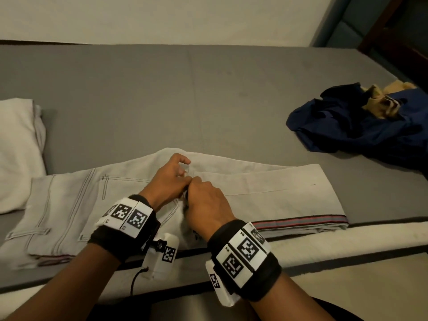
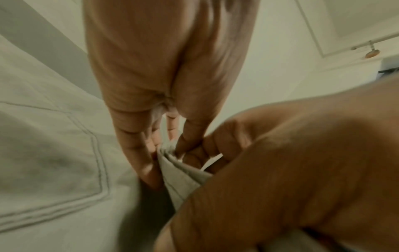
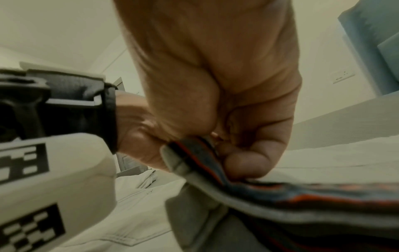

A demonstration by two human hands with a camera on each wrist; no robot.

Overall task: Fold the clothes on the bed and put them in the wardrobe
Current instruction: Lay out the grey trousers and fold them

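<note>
Pale grey trousers (image 1: 266, 188) lie across the near side of the bed, their striped red and blue waistband (image 1: 298, 222) showing along the near edge at right. Both hands meet over the middle of the trousers. My left hand (image 1: 169, 179) pinches a bunched fold of the cloth (image 2: 183, 177) between its fingertips, as the left wrist view of the hand (image 2: 166, 153) shows. My right hand (image 1: 203, 200) sits just beside it. In the right wrist view that hand (image 3: 218, 148) grips the striped waistband (image 3: 302, 196), thumb curled under it.
A white pillow (image 1: 18, 147) lies at the left, touching the trousers' end. A loose pile of navy and tan clothes (image 1: 361, 119) sits at the right of the grey bed sheet (image 1: 185, 100). The bed's near edge (image 1: 324, 242) runs below the trousers.
</note>
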